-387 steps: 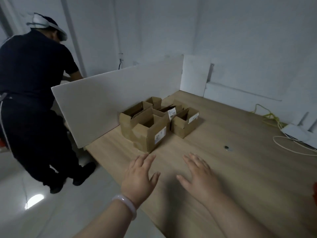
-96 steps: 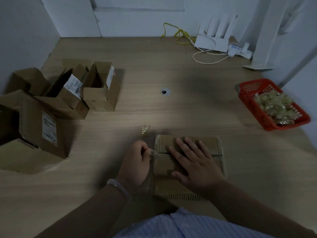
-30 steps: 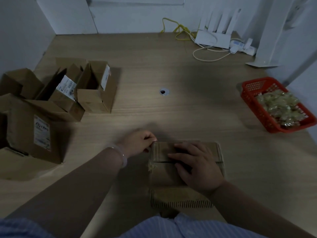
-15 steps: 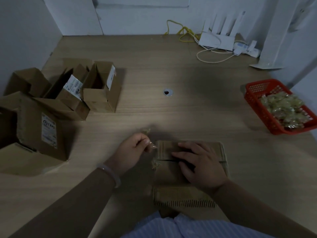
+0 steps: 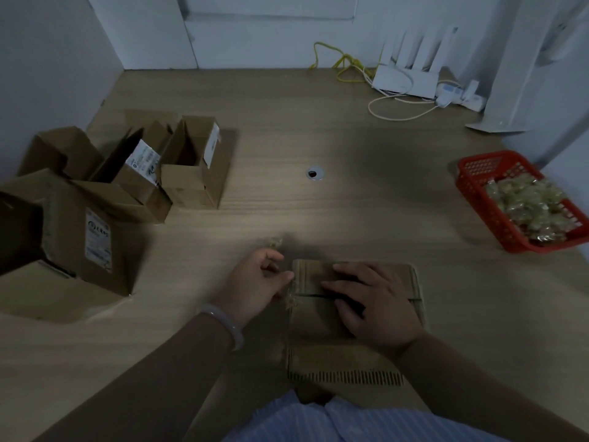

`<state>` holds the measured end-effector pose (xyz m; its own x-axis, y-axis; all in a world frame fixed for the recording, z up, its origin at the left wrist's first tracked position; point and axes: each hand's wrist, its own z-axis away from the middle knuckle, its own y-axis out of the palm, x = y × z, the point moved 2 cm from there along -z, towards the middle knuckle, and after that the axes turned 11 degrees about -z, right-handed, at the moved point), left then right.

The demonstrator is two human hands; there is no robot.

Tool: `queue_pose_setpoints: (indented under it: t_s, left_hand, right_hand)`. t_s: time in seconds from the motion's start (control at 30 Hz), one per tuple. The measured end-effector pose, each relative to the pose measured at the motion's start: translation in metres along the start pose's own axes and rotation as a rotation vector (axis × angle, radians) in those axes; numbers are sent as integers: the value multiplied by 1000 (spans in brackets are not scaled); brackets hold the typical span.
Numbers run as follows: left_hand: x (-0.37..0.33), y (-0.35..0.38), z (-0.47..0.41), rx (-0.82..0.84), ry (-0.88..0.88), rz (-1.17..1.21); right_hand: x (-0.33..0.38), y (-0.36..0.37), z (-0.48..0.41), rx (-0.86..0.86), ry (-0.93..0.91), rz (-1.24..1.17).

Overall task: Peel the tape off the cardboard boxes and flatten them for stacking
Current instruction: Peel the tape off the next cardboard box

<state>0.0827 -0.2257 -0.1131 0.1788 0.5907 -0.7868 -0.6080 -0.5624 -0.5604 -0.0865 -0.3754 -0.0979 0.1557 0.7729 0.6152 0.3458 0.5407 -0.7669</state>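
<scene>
Step in hand: peeling, by my reading. This box already lies flat, and tape is coming off its left edge.
Task's thing: flattened box [image 5: 314, 320] on the worktop [image 5: 350, 202], near centre, its corrugated edge toward the person.
Left hand [image 5: 255, 282]: grip closed, with fingers curled and thumb and forefinger pinching a wisp of clear tape [image 5: 290, 302] at the box's left edge. How much is stuck down I cannot tell.
Right hand [image 5: 373, 304]: palm down on the box, fingers extended, pressing, holding nothing.
Waiting: open boxes [image 5: 191, 164] standing at far left, not yet flattened.
Red basket [image 5: 471, 183]: right, well apart, holding crumpled clear scraps, probably tape.
Next move: a steady pull leftward, away from the edge, with the right hand pinning the card. Too sharp a tug could tear the paper face.
</scene>
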Motion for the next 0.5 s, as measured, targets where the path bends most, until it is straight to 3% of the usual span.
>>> queue_pose_setpoints:
  t_s: [0.23,0.37,0.5]
  left_hand:
    - [5,-11,10,-204,34,-176]
    - [4,-6,14,-132,164,-182]
    - [3,0,11,-48,150,-108]
  right_hand:
    - [-2,1,1,-2,-8,0]
    - [-4,2,1,-13,-15,-4]
    - [-2,1,0,-14,-28,-2]
